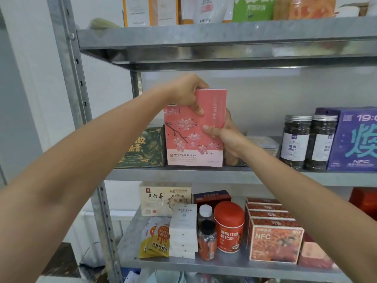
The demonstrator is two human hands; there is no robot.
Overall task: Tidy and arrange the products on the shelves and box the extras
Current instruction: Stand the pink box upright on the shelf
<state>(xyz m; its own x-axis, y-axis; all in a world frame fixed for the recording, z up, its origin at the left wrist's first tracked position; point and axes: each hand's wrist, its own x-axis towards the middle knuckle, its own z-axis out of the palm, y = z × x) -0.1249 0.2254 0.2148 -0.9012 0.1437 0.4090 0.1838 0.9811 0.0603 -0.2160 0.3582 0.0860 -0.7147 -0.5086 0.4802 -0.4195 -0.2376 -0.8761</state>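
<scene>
As I am steadying it for alignment, I judge, the pink box (pixel 183 139) is standing upright just right of the green box (pixel 142 149), my left hand (pixel 186 92) pinching its top corner, my right hand (pixel 227 137) gripping the side farther from that green box. White blossoms on dark branches are covering its front.

Pink box (pixel 190 137) is showing "中华传统好食品" on its white bottom strip; the smaller print is blurring out. Green box (pixel 142 148) is showing gold characters, only "胶" and "膏" reading clearly. Purple box (pixel 355 139) is carrying "19:" up top and "NFC" low down. Jar (pixel 294 139) label is reading "黑果枸杞". Beige box (pixel 163 198) is showing "五行养". Red canister (pixel 229 227) is reading "阿胶红" over "枸杞粉". Orange box (pixel 275 242) is showing "NFC". Top-shelf packs (pixel 253 9) are staying unreadable.
</scene>
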